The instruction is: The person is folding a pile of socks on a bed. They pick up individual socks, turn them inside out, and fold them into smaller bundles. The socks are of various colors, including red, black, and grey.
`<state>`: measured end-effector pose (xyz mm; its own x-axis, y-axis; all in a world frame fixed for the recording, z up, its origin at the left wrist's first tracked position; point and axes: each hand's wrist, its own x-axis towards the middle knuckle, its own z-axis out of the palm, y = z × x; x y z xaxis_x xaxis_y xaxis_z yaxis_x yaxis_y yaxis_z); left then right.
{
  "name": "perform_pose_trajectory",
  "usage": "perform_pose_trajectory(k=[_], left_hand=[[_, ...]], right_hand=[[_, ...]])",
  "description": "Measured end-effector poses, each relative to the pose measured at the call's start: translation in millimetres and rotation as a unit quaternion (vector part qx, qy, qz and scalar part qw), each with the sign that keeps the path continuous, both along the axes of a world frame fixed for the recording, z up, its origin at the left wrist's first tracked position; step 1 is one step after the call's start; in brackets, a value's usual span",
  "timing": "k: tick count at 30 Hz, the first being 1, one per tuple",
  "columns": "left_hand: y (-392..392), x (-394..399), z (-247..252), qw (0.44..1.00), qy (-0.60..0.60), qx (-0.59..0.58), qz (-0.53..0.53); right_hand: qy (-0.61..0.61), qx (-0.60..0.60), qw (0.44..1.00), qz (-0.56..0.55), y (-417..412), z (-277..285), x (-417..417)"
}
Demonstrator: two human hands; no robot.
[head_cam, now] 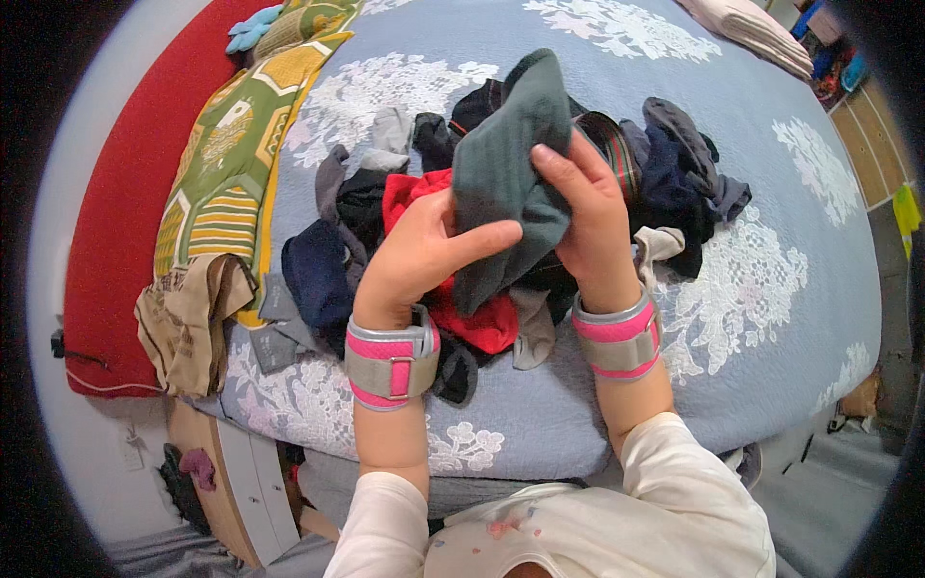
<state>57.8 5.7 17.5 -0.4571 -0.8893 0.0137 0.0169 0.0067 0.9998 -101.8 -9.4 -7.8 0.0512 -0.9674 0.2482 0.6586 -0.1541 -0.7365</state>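
Both hands hold a dark green-grey sock (506, 166) above a heap of socks on a bed. My left hand (441, 253) grips its lower left part, thumb across the front. My right hand (585, 195) has its right side, the thumb and fingers pinching the fabric. Beneath them lie a red cloth item (491, 325), a navy sock (316, 271), a black sock (457, 372) and a light grey sock (533, 329). Farther right are dark navy and grey socks (672, 166) and a whitish sock (659, 244).
A blue-grey bedspread (564, 441) with white floral patterns covers the bed. Along its left side lie a green and yellow patterned cloth (238, 159) and a tan cloth bag (188, 332) bearing writing. Folded pale bedding (759, 32) is at the far right corner. A white-doored cabinet (253, 498) stands below left.
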Motion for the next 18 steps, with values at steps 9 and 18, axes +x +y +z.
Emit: perform_pose_trajectory(k=[9,18], left_hand=[[-11.2,56.6,-41.7,0.817,0.531,0.188,-0.127],[-2.0,25.0,-22.9,0.951,0.262,0.04,0.16]], right_hand=[[0.55,-0.004,0.756,-0.355,-13.2,-8.1,-68.0],[0.673,0.031,0.678,-0.295,-31.7,-44.8,-81.3]])
